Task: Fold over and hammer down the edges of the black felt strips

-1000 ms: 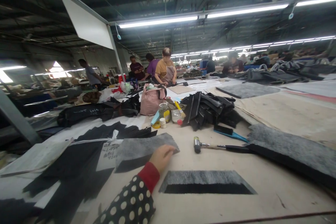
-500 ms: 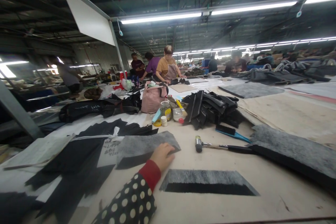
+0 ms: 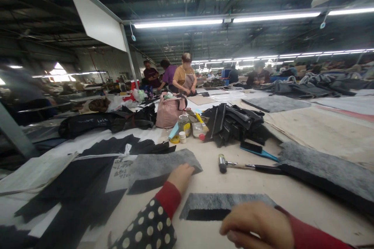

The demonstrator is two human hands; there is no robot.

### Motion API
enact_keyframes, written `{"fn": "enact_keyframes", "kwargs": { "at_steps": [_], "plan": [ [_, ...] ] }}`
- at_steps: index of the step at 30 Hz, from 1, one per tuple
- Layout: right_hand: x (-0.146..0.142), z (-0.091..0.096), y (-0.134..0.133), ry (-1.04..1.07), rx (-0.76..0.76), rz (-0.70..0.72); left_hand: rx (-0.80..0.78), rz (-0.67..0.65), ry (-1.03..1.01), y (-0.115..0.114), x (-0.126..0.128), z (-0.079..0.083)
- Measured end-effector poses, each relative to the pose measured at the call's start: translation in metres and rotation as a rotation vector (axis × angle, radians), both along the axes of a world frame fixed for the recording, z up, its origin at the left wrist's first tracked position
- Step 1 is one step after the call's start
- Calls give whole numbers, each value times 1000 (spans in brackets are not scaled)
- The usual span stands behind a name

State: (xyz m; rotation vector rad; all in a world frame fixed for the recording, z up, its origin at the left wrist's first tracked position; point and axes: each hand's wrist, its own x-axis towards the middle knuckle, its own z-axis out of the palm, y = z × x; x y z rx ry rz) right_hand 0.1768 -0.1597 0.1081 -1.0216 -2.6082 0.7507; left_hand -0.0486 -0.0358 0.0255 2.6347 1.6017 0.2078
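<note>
My left hand [image 3: 180,179] rests at the right edge of a grey felt-like piece with a black lower strip [image 3: 163,163], fingers stretched forward over it and gripping nothing visible. Low on the right, my right hand [image 3: 260,220] hovers in front of a second grey-and-black strip [image 3: 201,206] and covers its right part. The right fingers are curled together and slightly blurred; whatever they may hold is hidden. Beyond that strip lies a hammer [image 3: 222,163] with a cylindrical head, its handle pointing right. A blue brush with black bristles [image 3: 257,148] sits behind the hammer.
Black cut pieces [image 3: 78,183] with a handwritten label cover the left. A glass jar [image 3: 184,124], a yellow brush [image 3: 201,120], a pink bag [image 3: 169,111] and black strips [image 3: 233,124] stand behind. Grey-and-black material [image 3: 330,175] lies right. People work farther back.
My right hand has come into view from the lower right, over the nearer strip. My left hand stays on its piece, shifted only slightly. The view has turned a little.
</note>
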Motion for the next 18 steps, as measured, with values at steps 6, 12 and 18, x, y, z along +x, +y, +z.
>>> {"fn": "enact_keyframes", "kwargs": {
  "at_steps": [6, 12, 18],
  "plan": [
    [-55, -2, 61, -176, 76, 102, 2, 24, -21, 1, -4, -5],
    [-82, -41, 112, -414, 240, 126, 20, 97, -117, 8, -8, -7],
    [-97, -73, 128, -610, 351, -77, -9, 47, -218, 6, -16, -2]
  ]
}}
